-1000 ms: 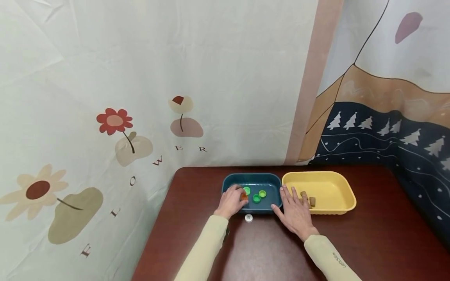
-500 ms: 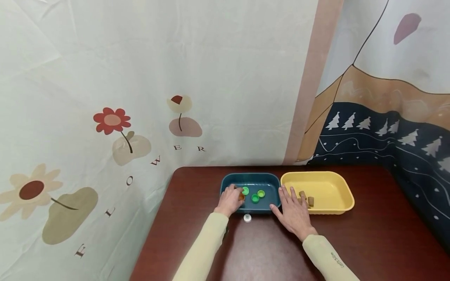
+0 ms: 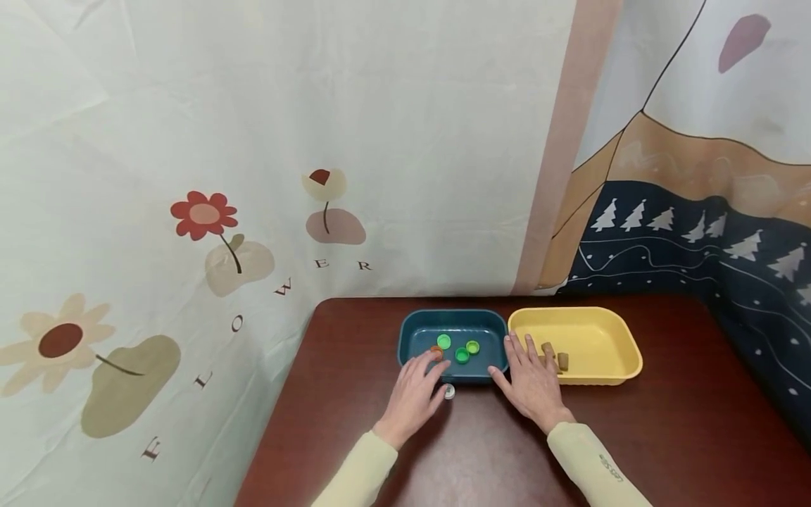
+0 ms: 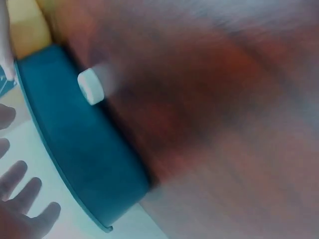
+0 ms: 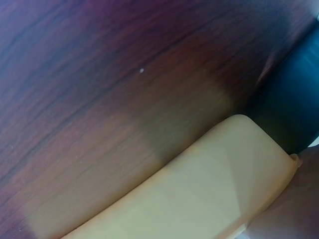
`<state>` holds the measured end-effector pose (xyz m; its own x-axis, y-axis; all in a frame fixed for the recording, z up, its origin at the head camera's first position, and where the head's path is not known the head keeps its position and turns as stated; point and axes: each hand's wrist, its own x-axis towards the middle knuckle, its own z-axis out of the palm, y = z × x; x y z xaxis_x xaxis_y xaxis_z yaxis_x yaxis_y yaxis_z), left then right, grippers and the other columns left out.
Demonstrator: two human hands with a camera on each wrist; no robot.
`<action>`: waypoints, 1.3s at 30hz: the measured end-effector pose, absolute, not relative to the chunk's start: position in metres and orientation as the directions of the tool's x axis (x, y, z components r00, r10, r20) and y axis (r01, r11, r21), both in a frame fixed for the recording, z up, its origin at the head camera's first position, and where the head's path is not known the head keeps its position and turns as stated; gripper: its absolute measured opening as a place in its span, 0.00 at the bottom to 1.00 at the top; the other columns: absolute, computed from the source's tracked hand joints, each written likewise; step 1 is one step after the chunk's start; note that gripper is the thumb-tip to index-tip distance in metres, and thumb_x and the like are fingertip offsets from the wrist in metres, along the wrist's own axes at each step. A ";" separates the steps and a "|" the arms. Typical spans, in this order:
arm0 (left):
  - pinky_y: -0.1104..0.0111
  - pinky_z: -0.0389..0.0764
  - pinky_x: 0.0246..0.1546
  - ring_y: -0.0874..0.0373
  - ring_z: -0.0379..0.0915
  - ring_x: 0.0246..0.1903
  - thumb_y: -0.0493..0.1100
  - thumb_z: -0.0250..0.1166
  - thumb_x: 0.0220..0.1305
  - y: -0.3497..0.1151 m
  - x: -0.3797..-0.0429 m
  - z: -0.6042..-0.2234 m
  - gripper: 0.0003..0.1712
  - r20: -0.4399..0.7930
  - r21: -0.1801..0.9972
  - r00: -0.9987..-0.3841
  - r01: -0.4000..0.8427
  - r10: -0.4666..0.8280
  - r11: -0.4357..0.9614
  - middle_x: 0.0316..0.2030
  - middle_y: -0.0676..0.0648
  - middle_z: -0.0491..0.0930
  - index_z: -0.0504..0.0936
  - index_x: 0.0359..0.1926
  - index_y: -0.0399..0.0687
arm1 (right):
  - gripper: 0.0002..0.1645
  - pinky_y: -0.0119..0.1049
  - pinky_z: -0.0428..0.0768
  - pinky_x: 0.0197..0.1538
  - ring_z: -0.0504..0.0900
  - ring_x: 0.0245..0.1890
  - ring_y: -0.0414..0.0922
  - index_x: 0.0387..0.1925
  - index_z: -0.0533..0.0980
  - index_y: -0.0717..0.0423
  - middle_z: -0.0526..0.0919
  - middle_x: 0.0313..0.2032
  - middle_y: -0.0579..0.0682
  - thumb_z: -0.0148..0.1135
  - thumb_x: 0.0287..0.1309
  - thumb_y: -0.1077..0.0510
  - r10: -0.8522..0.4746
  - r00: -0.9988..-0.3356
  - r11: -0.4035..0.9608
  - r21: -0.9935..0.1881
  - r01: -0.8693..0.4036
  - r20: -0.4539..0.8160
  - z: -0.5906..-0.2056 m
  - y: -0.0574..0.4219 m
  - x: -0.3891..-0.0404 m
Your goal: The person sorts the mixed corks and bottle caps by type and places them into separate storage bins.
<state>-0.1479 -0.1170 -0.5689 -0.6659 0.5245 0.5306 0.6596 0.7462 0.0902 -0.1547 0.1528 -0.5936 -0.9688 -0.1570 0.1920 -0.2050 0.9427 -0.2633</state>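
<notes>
My left hand (image 3: 412, 398) hovers at the near rim of the blue tray (image 3: 405, 331), fingers spread and holding nothing visible. Its thumb is close to a white bottle cap (image 3: 450, 392) on the table; whether they touch, I cannot tell. In the left wrist view the white cap (image 4: 91, 86) stands in front of the tray wall (image 4: 84, 144). Inside the blue tray lie an orange cap (image 3: 436, 351) and green caps (image 3: 462, 355). My right hand (image 3: 531, 384) rests where the blue and yellow trays meet, fingers extended.
The yellow tray (image 3: 608, 352) stands against the blue one and holds several brown cork-like pieces (image 3: 563, 361), partly hidden by the right hand. Both sit on a dark red wooden table (image 3: 481, 451). A printed curtain (image 3: 431, 141) hangs behind the table.
My left hand has let go of the orange cap, which now lies in the blue tray, and has drawn back toward the white cap. The right hand has stayed in place.
</notes>
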 end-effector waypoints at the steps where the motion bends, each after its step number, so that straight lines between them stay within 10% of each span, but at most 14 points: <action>1: 0.45 0.77 0.59 0.46 0.75 0.61 0.43 0.78 0.58 -0.118 -0.144 -0.570 0.26 0.528 0.084 -0.660 0.667 0.535 0.740 0.60 0.42 0.79 0.84 0.58 0.48 | 0.51 0.69 0.44 0.75 0.51 0.79 0.64 0.79 0.59 0.61 0.57 0.79 0.59 0.51 0.71 0.29 -0.157 -0.969 0.942 -0.266 -0.205 0.189 -0.594 0.153 -0.154; 10: 0.47 0.78 0.59 0.53 0.76 0.59 0.51 0.75 0.63 -0.122 -0.117 -0.582 0.21 0.414 -0.002 -0.620 0.731 0.666 0.682 0.57 0.49 0.80 0.85 0.55 0.54 | 0.51 0.68 0.45 0.75 0.52 0.79 0.64 0.78 0.60 0.62 0.58 0.79 0.59 0.50 0.72 0.29 -0.156 -0.965 0.941 -0.266 -0.210 0.211 -0.595 0.153 -0.154; 24: 0.43 0.73 0.62 0.45 0.70 0.68 0.65 0.63 0.69 -0.118 -0.109 -0.589 0.30 0.128 0.096 -0.793 0.608 0.596 0.788 0.70 0.46 0.73 0.79 0.66 0.58 | 0.50 0.68 0.46 0.74 0.53 0.78 0.64 0.78 0.61 0.62 0.58 0.79 0.59 0.50 0.72 0.30 -0.158 -0.961 0.939 -0.266 -0.218 0.229 -0.593 0.152 -0.152; 39: 0.44 0.73 0.63 0.45 0.68 0.70 0.66 0.60 0.71 -0.118 -0.108 -0.592 0.36 0.045 0.158 -0.818 0.572 0.573 0.805 0.71 0.48 0.72 0.74 0.71 0.52 | 0.50 0.68 0.48 0.74 0.55 0.78 0.64 0.77 0.62 0.62 0.60 0.78 0.59 0.51 0.72 0.30 -0.157 -0.956 0.942 -0.254 -0.221 0.248 -0.595 0.153 -0.153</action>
